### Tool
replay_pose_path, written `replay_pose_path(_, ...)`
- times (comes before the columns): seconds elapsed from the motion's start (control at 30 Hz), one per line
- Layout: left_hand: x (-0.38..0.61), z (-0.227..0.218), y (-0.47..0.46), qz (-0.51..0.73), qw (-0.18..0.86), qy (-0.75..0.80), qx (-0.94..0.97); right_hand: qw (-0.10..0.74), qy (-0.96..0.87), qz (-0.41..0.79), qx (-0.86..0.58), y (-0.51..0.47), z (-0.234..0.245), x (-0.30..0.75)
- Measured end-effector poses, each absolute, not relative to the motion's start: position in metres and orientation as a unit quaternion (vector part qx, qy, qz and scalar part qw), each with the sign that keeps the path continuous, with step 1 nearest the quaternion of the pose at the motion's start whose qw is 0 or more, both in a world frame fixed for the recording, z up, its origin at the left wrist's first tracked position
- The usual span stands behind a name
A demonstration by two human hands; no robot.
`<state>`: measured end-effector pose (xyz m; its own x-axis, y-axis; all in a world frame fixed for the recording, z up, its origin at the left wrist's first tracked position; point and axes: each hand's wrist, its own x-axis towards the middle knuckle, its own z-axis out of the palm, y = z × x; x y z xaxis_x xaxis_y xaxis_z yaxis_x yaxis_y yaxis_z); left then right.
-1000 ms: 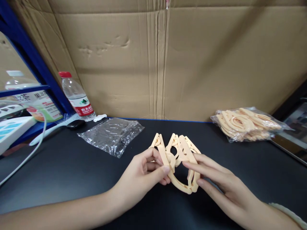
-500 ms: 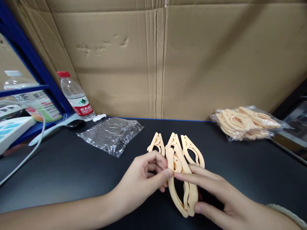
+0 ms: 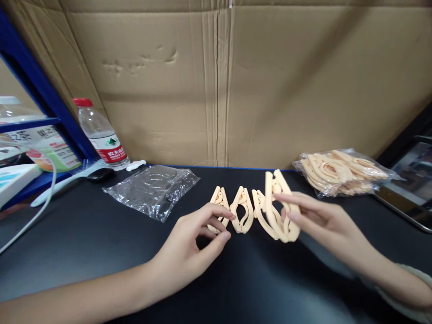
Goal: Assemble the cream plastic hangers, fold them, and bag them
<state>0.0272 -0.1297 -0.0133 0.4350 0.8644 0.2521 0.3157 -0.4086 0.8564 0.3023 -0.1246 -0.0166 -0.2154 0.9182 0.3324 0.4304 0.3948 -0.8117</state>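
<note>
In the head view my right hand (image 3: 324, 225) pinches a cream-coloured folding hanger (image 3: 293, 233), folded up and lifted off the black table. It partly covers another folded hanger (image 3: 258, 210) lying behind it. Two more folded hangers lie to the left in the same row: a middle hanger (image 3: 250, 218) and a left hanger (image 3: 216, 196). My left hand (image 3: 199, 238) is open, its fingers curved and apart, with nothing between them. Its fingertips partly hide the left hanger; whether they touch it I cannot tell.
A clear bag of several hangers (image 3: 337, 173) lies at the back right, beside a dark-framed device (image 3: 403, 209). Toward the left are a crumpled clear bag (image 3: 151, 191), a red-capped water bottle (image 3: 108, 144), a white cable (image 3: 37, 225) and a blue shelf frame (image 3: 33, 85). Cardboard (image 3: 286, 90) stands behind.
The hanger both hands held in front has moved right and up in my right hand alone. My left hand has let go and its fingers have parted. The middle hanger is now uncovered.
</note>
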Motion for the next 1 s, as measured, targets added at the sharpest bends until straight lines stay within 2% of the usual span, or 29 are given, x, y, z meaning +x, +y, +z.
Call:
replay_pose_path(0.1,0.017,-0.017,-0.12,0.328,0.232,0.352,0.845,0.41,-0.676,0.266,-0.552,-0.102,-0.018,0.318)
replay_pose_path(0.3,0.014,-0.025,-0.112,0.245,0.122,0.291,0.917,0.297,-0.73,0.157,-0.596,-0.09,-0.028,0.328)
replay_pose_path(0.57,0.013,-0.029,-0.111,0.223,0.097,0.263,0.934,0.196,-0.796,0.144,-0.554,-0.1,-0.024,0.33)
replay_pose_path(0.83,0.017,-0.035,-0.112,0.266,0.097,0.289,0.915,0.176,-0.808,0.122,-0.548,-0.097,-0.024,0.336)
replay_pose_path(1.0,0.015,-0.037,-0.113,0.246,0.075,0.307,0.916,0.169,-0.84,0.039,-0.515,-0.099,-0.017,0.328)
